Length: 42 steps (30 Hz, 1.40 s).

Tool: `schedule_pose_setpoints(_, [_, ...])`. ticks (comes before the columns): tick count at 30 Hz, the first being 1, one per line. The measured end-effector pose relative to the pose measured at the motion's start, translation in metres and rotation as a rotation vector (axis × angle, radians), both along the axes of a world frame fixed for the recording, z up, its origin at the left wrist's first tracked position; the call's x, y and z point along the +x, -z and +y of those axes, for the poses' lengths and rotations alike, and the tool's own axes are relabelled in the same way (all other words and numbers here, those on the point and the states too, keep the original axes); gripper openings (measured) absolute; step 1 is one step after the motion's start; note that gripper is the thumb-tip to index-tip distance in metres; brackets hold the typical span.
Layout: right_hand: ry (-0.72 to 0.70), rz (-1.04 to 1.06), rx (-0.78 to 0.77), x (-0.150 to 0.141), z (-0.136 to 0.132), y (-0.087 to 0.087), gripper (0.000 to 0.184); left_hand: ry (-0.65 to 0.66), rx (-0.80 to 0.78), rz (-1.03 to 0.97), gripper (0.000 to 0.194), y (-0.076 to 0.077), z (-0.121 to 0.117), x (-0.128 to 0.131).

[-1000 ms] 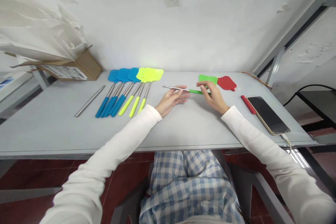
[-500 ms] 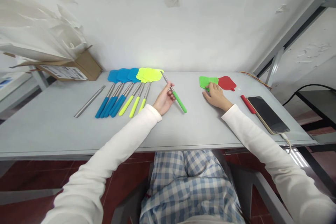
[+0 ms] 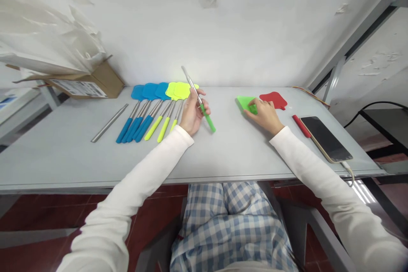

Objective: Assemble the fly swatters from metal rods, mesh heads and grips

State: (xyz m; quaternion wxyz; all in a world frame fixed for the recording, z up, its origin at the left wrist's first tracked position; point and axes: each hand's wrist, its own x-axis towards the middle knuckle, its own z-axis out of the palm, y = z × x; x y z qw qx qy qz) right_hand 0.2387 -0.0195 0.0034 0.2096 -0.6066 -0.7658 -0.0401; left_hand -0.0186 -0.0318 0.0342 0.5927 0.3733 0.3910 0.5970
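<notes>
My left hand is closed around a metal fly swatter rod with a green handle. Its bare steel end points up and away to the left, above the table. On the right, my right hand grips a green fly swatter head, tilted up from the tabletop and partly hidden by the fingers. Just behind that hand lies a red swatter head. Left of my left hand, several blue fly swatters and yellow fly swatters lie side by side, overlapping at their heads.
A loose metal rod lies at the left of the grey table. An opened cardboard box stands at the back left. On the right are a red handle and a phone with a white cable. A wall borders the back.
My left hand has raised the green-handled rod and shifted it left. My right hand's fingers have closed on the green swatter head, tilting it and sliding it left off the red one.
</notes>
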Motion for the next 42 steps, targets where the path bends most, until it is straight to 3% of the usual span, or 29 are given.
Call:
schedule_pose_setpoints(3, [0.018, 0.076, 0.084, -0.002, -0.003, -0.008, 0.029, -0.005, 0.089, 0.17, 0.039, -0.004, -0.003, -0.007])
schedule_pose_setpoints(7, [0.069, 0.262, 0.173, -0.002, -0.005, -0.017, 0.026, 0.035, 0.285, 0.56, 0.015, 0.0, -0.01, -0.007])
schedule_pose_setpoints(10, [0.143, 0.487, 0.175, 0.002, 0.0, -0.016, 0.025, 0.064, 0.306, 0.72, 0.011, 0.006, -0.014, -0.002])
schedule_pose_setpoints(14, [0.18, 0.924, -0.012, 0.008, 0.01, -0.008, 0.028, 0.043, 0.349, 0.834, 0.01, 0.015, -0.012, -0.001])
schedule_pose_setpoints(18, [-0.009, 1.335, -0.262, 0.007, 0.009, -0.007, 0.02, -0.008, 0.437, 1.035, 0.009, 0.02, -0.006, -0.004])
schedule_pose_setpoints(21, [-0.124, 1.525, -0.354, 0.0, 0.003, -0.01, 0.014, -0.049, 0.461, 1.207, 0.015, 0.022, -0.006, -0.003])
schedule_pose_setpoints(25, [-0.214, 1.681, -0.406, -0.009, -0.002, -0.01, 0.025, -0.028, 0.483, 1.469, 0.029, 0.021, -0.009, -0.001])
schedule_pose_setpoints(30, [-0.204, 1.823, -0.499, -0.018, -0.005, -0.008, 0.038, -0.04, 0.5, 1.645, 0.037, 0.019, -0.01, 0.0])
schedule_pose_setpoints(42, [-0.223, 1.84, -0.559, -0.026, -0.011, -0.007, 0.028, -0.093, 0.523, 1.667, 0.037, 0.02, -0.009, 0.0])
